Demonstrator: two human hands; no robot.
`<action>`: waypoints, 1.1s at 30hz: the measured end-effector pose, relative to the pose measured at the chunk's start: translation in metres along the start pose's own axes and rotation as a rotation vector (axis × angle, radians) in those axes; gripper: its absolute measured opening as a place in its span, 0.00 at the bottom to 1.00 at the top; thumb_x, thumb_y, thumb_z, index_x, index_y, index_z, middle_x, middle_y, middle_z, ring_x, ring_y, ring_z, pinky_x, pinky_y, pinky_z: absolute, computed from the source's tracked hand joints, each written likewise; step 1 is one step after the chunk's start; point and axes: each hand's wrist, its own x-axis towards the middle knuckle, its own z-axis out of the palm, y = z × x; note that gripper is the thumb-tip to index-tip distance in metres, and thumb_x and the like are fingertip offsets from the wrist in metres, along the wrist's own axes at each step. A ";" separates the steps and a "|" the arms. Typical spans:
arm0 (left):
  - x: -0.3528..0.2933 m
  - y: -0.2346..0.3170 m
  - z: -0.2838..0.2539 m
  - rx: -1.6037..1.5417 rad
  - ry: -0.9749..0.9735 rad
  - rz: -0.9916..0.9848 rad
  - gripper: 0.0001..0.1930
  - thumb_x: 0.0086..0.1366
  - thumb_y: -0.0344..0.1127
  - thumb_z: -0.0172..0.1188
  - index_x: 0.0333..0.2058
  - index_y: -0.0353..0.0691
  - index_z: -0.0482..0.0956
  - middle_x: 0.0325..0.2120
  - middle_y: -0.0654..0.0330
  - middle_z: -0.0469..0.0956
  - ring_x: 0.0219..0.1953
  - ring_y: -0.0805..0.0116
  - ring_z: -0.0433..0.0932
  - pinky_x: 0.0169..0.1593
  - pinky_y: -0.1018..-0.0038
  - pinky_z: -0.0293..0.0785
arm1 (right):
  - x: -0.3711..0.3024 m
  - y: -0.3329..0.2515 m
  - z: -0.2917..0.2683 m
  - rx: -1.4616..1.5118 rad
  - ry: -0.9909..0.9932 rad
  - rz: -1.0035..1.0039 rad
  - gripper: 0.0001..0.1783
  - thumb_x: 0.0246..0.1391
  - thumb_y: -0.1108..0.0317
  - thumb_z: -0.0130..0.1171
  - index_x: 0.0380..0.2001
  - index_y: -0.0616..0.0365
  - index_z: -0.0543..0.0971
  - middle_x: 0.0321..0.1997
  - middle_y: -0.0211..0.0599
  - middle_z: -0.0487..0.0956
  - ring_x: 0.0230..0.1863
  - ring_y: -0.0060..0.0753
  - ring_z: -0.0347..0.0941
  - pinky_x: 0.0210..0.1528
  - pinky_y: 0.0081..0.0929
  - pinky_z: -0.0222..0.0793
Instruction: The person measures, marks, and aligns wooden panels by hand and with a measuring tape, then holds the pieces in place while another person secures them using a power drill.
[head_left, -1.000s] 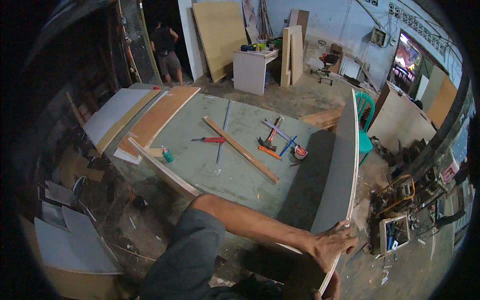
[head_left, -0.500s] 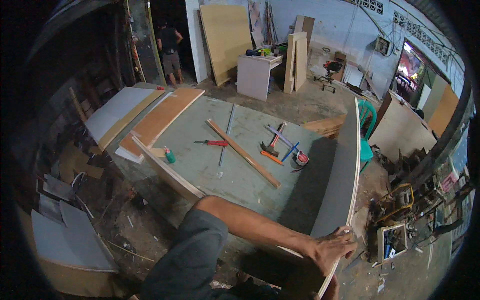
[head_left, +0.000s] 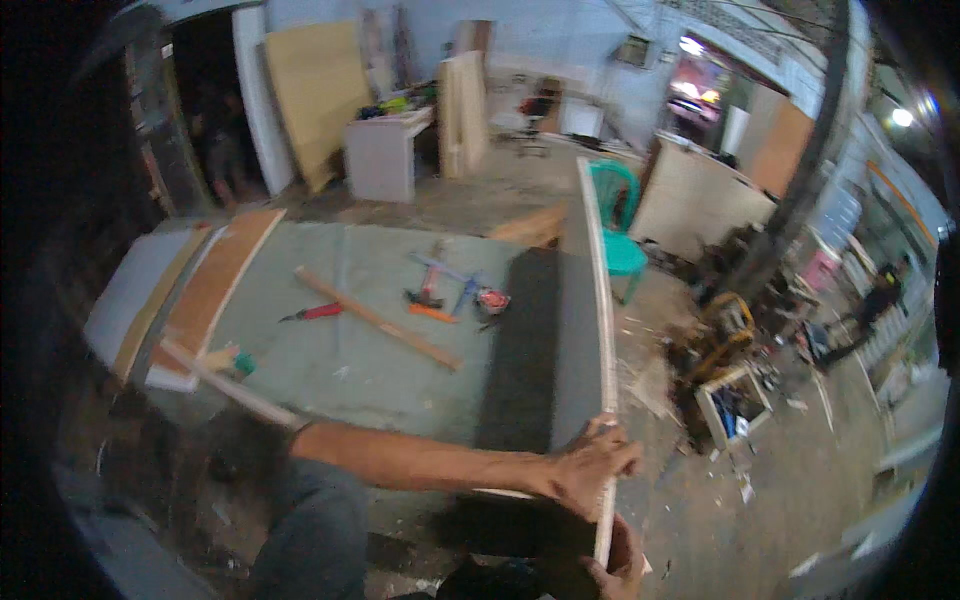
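My left hand [head_left: 592, 468] is closed over the upper edge of an upright grey panel [head_left: 580, 340] with a pale edge, its forearm stretched across from the left. Just below, my right hand [head_left: 622, 565] wraps the near end of the same edge, partly hidden by it. Another narrow panel edge [head_left: 225, 382] runs from under my left forearm toward the far left. On the green-grey tabletop [head_left: 400, 270] lie a wooden strip [head_left: 380, 320], a red-handled knife [head_left: 318, 312], a hammer [head_left: 428, 290], an orange-handled tool [head_left: 432, 313] and a tape measure [head_left: 492, 300]. A green bottle [head_left: 243, 364] is near the left panel edge.
Brown and white boards [head_left: 215, 290] lie along the table's left end. Beyond the upright panel stands a green plastic chair [head_left: 620, 225]. On the floor at right is an open box of tools [head_left: 735, 408]. A white desk [head_left: 380, 160] and leaning boards [head_left: 318, 100] stand at the back.
The view has swung to the right, so the table and panel sit further left. Both hands still hold the panel's edge, and more of the right hand shows.
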 end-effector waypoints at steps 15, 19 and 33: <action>-0.002 0.002 -0.004 0.049 0.008 0.018 0.27 0.40 0.44 0.69 0.39 0.41 0.70 0.30 0.62 0.72 0.45 0.58 0.71 0.65 0.46 0.44 | 0.006 0.008 -0.009 -0.102 -0.066 -0.127 0.42 0.57 0.55 0.66 0.70 0.55 0.59 0.70 0.46 0.64 0.69 0.46 0.61 0.67 0.41 0.59; 0.000 0.000 -0.004 0.064 0.008 0.053 0.28 0.41 0.45 0.70 0.40 0.41 0.71 0.30 0.61 0.72 0.45 0.58 0.71 0.65 0.47 0.45 | 0.007 0.015 -0.009 -0.034 -0.101 -0.133 0.45 0.55 0.54 0.67 0.70 0.56 0.59 0.70 0.46 0.63 0.70 0.45 0.60 0.68 0.43 0.59; 0.001 0.001 -0.011 0.063 -0.027 0.035 0.27 0.38 0.45 0.69 0.37 0.41 0.70 0.28 0.60 0.73 0.44 0.57 0.71 0.65 0.45 0.44 | 0.014 0.028 -0.005 0.115 -0.154 -0.238 0.40 0.52 0.79 0.57 0.69 0.60 0.58 0.71 0.45 0.62 0.72 0.39 0.57 0.73 0.40 0.53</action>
